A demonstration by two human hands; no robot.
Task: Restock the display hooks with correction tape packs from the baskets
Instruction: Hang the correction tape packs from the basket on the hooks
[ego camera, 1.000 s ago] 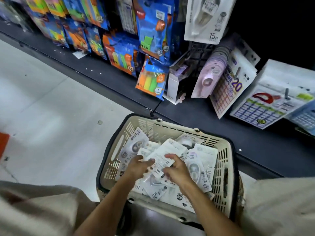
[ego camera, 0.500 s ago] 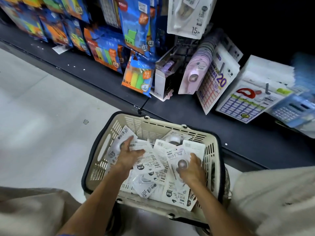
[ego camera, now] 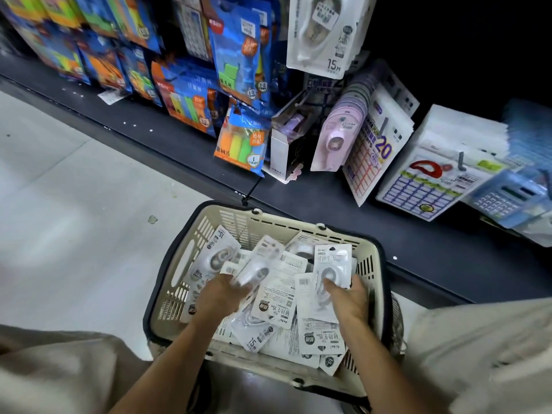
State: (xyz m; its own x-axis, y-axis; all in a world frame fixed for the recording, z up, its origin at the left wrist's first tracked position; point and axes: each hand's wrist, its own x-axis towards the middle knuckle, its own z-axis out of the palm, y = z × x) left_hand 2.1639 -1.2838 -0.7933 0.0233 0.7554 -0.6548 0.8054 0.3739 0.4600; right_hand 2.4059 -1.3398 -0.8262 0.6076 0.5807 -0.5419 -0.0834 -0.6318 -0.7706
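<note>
Both hands are down in the basket (ego camera: 239,218), which is full of correction tape packs (ego camera: 279,289). The left hand (ego camera: 219,297) pinches one pack; the right hand (ego camera: 348,297) grips another (ego camera: 331,264). Hanging looks barely begun.

Cream slotted basket (ego camera: 367,265) on pale floor, hard against a dark shelf base (ego camera: 298,201); full of loose white correction tape packs (ego camera: 280,291). Both hands inside. Left hand (ego camera: 222,294) holds a blurred pack (ego camera: 254,268), fingers curled on it. Right hand (ego camera: 348,297) pinches an upright pack (ego camera: 331,264), thumb on its face. On the hooks above hang a white 15M pack (ego camera: 324,34), lilac tape packs (ego camera: 337,135) and blue sticky-note packs (ego camera: 236,52).
</note>
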